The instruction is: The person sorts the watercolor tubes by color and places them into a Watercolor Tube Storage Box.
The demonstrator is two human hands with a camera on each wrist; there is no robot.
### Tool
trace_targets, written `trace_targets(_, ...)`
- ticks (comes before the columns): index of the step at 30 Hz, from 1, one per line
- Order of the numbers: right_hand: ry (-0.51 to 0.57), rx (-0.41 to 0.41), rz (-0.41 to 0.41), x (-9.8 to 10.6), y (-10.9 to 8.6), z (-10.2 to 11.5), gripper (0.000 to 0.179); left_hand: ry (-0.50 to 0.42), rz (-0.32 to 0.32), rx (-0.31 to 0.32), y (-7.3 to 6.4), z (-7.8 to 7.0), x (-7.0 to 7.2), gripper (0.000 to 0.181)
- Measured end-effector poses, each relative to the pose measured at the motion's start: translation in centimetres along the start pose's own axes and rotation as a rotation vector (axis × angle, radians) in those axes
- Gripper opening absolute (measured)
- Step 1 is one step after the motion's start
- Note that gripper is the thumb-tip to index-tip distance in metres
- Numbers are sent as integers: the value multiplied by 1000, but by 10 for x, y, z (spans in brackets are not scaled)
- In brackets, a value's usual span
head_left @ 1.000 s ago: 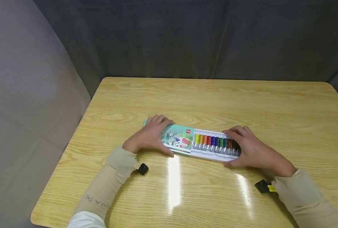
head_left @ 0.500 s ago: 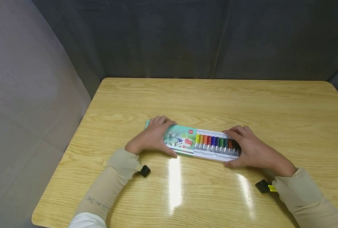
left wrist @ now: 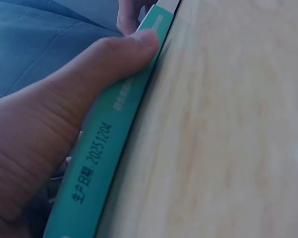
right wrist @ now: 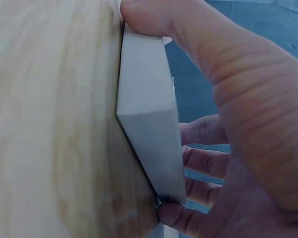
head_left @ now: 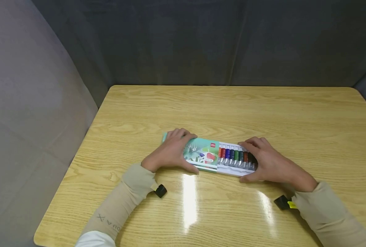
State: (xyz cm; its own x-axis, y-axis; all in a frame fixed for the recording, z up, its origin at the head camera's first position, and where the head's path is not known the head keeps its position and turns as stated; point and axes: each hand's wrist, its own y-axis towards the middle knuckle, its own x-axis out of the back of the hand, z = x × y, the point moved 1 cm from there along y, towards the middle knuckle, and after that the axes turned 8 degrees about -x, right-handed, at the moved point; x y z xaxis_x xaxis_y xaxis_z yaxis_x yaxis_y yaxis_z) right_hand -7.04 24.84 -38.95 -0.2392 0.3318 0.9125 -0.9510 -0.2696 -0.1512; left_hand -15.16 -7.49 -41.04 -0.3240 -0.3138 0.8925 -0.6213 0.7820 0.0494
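A flat green printed sleeve (head_left: 201, 154) covers the left part of a white tray (head_left: 230, 170) on the table. Several paint tubes (head_left: 232, 156), from orange through blue and green to dark brown, lie in a row in the exposed part. My left hand (head_left: 172, 151) grips the sleeve across its width, the thumb along the near side, as the left wrist view of the green side (left wrist: 102, 134) also shows. With thumb and fingers on opposite long sides, my right hand (head_left: 267, 163) holds the tray's right end, whose white corner (right wrist: 149, 114) shows in the right wrist view.
The wood-grain table (head_left: 133, 120) has rounded corners and bright reflections near the front. A dark curtain (head_left: 183, 41) hangs behind it, and a grey cloth (head_left: 31, 120) hangs along the left. Small black cameras are strapped at both wrists.
My left hand and the green sleeve have slid right over the tray, covering the yellow tubes. My right hand keeps its hold on the tray's end, shifting slightly left.
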Motion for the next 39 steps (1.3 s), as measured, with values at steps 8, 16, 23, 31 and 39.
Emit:
trace_targets(8, -7, 7, -18, -2, 1, 6, 108, 19, -7, -8, 2, -6, -3, 117)
trace_targets(16, 4, 14, -25, -5, 1, 12, 106, 9, -3, -13, 3, -10, -5, 117)
trace_targets(23, 15, -4, -5, -7, 4, 17, 109, 20, 7, -12, 2, -15, -5, 118)
trace_targets(31, 32, -10, -3, -8, 4, 17, 111, 13, -4, 0, 1, -17, -6, 116)
trace_targets(39, 72, 2, 4, -9, 4, 18, 116, 34, -3, -2, 4, -25, -10, 118)
